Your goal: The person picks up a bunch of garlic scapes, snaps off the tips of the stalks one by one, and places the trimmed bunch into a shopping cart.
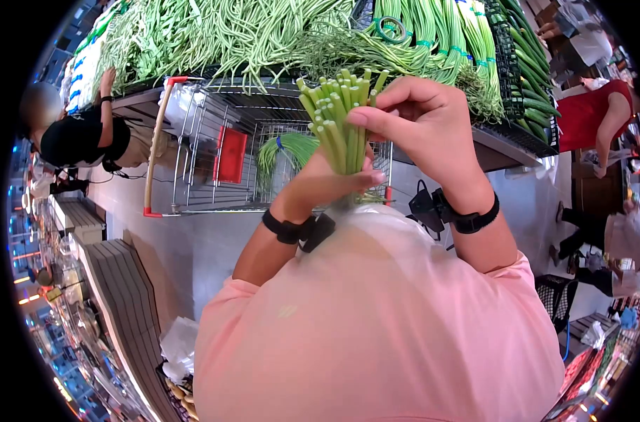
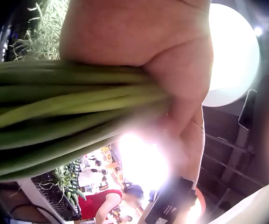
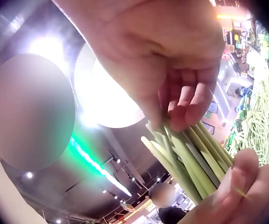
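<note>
A bunch of thick green stems (image 1: 339,116) stands with its cut ends up in front of the chest. The left hand (image 1: 327,179) grips it low, fingers and thumb wrapped round; in the left wrist view that hand (image 2: 144,42) lies over the long stems (image 2: 64,112). At the top, the right hand (image 1: 422,116) pinches a stem end between thumb and index finger. The right wrist view has the right hand's (image 3: 172,70) fingertips at the cut ends of the stems (image 3: 190,158), the other fingers curled.
A shopping cart (image 1: 228,211) with a red panel (image 1: 230,155) and a banded green bundle (image 1: 292,151) stands beyond the hands. Behind it, a display holds long beans (image 1: 221,35), banded stems (image 1: 432,35) and cucumbers (image 1: 531,63). People stand at left and right.
</note>
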### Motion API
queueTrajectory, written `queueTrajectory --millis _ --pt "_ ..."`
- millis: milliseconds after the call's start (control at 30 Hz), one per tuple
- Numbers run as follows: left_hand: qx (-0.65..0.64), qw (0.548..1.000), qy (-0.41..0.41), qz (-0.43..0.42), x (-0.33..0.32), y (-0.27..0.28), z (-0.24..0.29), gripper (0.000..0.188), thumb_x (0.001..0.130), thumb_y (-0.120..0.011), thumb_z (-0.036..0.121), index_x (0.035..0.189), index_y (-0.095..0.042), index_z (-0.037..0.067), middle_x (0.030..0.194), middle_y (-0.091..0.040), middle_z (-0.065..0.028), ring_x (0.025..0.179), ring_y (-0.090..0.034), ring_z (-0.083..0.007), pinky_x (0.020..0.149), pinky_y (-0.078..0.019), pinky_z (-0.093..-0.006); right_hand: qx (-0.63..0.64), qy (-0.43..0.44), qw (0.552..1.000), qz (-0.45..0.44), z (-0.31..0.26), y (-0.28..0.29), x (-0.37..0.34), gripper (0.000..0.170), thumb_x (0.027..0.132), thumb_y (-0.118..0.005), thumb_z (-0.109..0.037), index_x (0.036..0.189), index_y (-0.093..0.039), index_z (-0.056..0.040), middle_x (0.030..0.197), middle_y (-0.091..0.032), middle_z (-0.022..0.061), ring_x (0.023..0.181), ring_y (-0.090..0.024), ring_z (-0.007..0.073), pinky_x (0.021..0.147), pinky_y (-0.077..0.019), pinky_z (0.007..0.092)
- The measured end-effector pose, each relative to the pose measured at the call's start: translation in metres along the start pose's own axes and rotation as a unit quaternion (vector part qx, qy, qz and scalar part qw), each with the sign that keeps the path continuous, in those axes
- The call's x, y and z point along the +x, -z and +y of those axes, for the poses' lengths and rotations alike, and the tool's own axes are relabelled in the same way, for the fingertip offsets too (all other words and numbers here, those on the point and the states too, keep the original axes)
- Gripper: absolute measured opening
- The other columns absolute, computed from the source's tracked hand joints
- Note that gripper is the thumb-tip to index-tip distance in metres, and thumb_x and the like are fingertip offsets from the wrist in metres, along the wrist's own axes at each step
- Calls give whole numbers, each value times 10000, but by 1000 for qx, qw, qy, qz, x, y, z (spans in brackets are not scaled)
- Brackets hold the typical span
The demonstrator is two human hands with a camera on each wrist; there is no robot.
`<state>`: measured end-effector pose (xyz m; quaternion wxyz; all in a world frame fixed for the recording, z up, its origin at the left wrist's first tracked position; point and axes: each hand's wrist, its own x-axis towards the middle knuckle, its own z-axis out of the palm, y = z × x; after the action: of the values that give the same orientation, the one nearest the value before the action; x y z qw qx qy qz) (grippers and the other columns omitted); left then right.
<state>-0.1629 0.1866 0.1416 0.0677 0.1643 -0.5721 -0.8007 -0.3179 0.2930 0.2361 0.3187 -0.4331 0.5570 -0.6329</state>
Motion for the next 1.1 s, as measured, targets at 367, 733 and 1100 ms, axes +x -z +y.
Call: queueTrajectory --millis 367,733,1100 --pt "-2 998 20 -64 6 11 -1 402 830 -891 119 1069 -574 54 886 -616 -17 760 -667 -136 654 -556 -296 -26 -48 998 26 -1 -2 -10 132 880 -850 4 915 -727 36 839 -733 41 734 -695 74 626 -548 215" --pt "-32 995 -6 -90 24 -13 -14 337 862 -826 35 1087 -579 78 925 -567 22 818 -596 -93 697 -531 -278 -4 -68 998 12 1 31 -22 141 877 -850 3 960 -746 48 894 -753 72 821 -726 98 716 -587 218" --pt "-12 995 -84 -44 40 -44 -44 331 896 -798 34 1185 -637 46 1028 -667 -22 955 -657 -135 829 -558 -309 -191 176 964 64 24 54 -32 222 849 -839 12 1062 -778 37 919 -741 86 770 -704 146 707 -559 254"
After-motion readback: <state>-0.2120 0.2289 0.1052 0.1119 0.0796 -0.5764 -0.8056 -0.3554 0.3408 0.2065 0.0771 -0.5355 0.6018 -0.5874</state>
